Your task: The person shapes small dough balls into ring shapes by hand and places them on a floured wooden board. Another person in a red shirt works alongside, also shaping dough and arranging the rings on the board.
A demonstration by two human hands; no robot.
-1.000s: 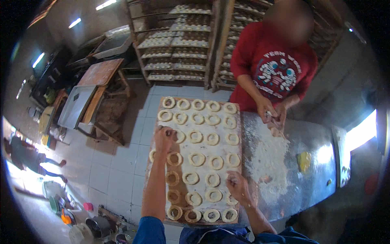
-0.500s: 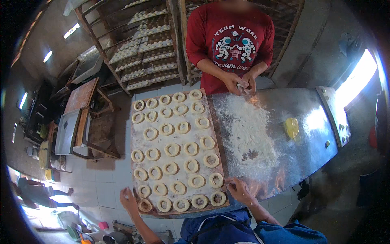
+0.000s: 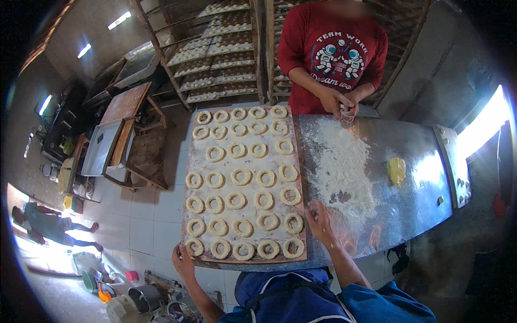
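A floured board [image 3: 226, 168] on the table carries rows of pale dough rings [image 3: 242, 227]. At its near left corner, my left hand [image 3: 183, 261] has its fingers curled at the edge, next to a corner dough ring [image 3: 194, 247]. My right hand [image 3: 320, 222] is beside the board's right edge, over the metal tabletop, with its fingers loosely bent and apart. No object shows in it. Across the table, a person in a red shirt [image 3: 336, 48] holds a small pale lump, partly hidden, between both hands [image 3: 340, 102].
Loose flour [image 3: 342, 167] covers the metal tabletop [image 3: 417, 207] right of the board, with a yellow lump [image 3: 396, 170] beyond. Racks of dough trays [image 3: 218, 69] stand behind. A wooden stand [image 3: 145, 169] is at left; another person [image 3: 48, 222] and buckets [image 3: 144, 297] are at lower left.
My left hand has come in to the board's near left corner. My right hand has slid farther away along the right edge. The whole view has shifted slightly.
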